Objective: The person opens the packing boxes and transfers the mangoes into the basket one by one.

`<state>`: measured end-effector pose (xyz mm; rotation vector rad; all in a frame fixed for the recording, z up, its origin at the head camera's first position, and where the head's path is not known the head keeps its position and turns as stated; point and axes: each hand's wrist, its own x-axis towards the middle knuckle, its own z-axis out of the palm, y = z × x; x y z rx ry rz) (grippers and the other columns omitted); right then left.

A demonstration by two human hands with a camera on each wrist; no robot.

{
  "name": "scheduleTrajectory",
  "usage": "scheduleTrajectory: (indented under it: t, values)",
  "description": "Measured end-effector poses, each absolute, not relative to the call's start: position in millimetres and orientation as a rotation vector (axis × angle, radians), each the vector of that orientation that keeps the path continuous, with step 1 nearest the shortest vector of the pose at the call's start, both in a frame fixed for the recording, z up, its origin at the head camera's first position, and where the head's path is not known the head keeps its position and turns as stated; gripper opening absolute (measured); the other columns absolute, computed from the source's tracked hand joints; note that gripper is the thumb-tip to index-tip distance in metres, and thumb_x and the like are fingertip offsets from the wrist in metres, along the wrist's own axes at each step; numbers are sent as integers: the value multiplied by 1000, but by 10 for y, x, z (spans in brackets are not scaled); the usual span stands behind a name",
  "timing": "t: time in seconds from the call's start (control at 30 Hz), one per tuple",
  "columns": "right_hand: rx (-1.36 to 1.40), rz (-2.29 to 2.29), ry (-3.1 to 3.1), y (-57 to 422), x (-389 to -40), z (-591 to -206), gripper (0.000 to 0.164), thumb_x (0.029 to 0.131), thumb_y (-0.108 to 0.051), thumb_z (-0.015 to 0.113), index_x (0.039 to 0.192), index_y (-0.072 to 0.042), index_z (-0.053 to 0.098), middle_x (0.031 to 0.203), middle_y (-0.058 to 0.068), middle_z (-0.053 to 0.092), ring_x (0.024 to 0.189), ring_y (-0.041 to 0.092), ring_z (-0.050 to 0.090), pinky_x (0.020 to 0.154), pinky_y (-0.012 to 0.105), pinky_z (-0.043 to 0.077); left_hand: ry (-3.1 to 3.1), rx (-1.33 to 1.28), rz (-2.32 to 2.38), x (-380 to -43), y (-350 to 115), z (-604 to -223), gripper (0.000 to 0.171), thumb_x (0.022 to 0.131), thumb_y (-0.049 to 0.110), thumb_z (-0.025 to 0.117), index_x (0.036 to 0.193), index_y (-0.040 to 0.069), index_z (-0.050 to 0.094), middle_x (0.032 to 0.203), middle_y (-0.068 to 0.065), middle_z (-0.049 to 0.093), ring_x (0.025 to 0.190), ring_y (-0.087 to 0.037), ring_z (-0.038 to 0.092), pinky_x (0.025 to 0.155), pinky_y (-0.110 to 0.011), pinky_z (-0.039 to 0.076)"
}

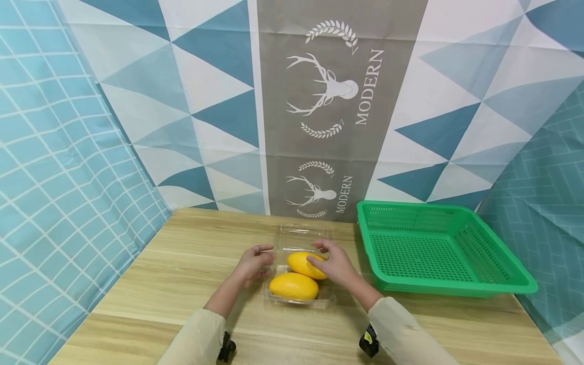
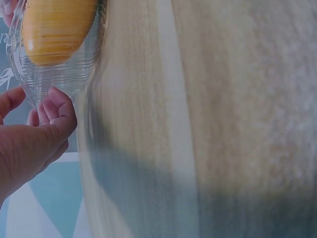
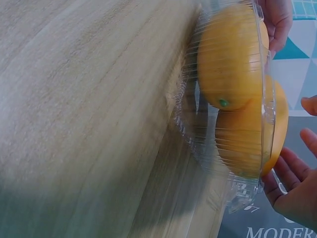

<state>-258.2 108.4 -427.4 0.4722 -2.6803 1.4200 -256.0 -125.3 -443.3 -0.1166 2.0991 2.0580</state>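
Two yellow mangoes lie side by side in a clear plastic clamshell box [image 1: 326, 304], whose lid [image 1: 301, 237] is folded open toward the wall. The front mango [image 1: 293, 286] lies along the near side; the back mango [image 1: 306, 264] lies behind it, tilted. My right hand [image 1: 336, 263] is at the back mango's right end, its thumb over the fruit in the head view. In the right wrist view its fingers [image 3: 292, 171] are spread, fingertips right at the mango. My left hand [image 1: 255, 263] is beside the box's left wall, fingers loosely bent, fingertips [image 2: 62, 101] near the rim.
A green plastic basket [image 1: 483, 289] with perforated walls stands on the wooden table [image 1: 191, 284], right of the box, against the patterned back wall [image 1: 319, 152]. Blue tile-patterned sheets [image 1: 64, 192] line the sides. A black strap device [image 1: 368, 340] is on the right wrist.
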Motion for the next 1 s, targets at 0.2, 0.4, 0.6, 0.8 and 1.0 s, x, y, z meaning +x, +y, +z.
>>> scheduleTrajectory:
  t: [0.2,0.4,0.6,0.8,1.0]
  values:
    - [509,1367,-2683,1064,-2582,-4301,38,82,-22,72,115,-6,62,114,13,61,104,28,57,90,44,48,2100,-145,2065,-2639,-1267,-4566,45,88,5,56,131,-4,46,121,-27,53,97,-26,55,67,-28,52]
    - [580,1237,-2687,1028,-2588,-4331,40,79,-23,74,113,-3,63,110,10,63,101,27,57,89,43,49,2114,-131,2048,-2648,-1277,-4591,46,89,4,54,132,-6,43,123,-29,51,99,-29,54,68,-28,52]
    - [588,1083,-2756,1003,-2585,-4333,43,77,-29,74,113,-8,64,115,7,64,109,25,54,94,43,45,2098,-143,2048,-2636,-1282,-4592,46,89,4,55,133,-5,43,125,-28,50,103,-30,55,69,-28,53]
    - [622,875,-2827,988,-2570,-4319,47,76,-36,73,115,-12,63,122,7,61,116,28,51,98,47,41,2094,-152,2046,-2620,-1282,-4570,44,89,5,55,131,-4,45,125,-26,52,103,-28,56,68,-25,52]
    - [640,783,-2880,968,-2568,-4309,50,77,-37,73,120,-14,61,126,8,57,119,29,49,99,50,39,2096,-162,2049,-2631,-1289,-4574,38,92,8,55,127,-6,50,119,-23,55,97,-23,57,68,-25,52]
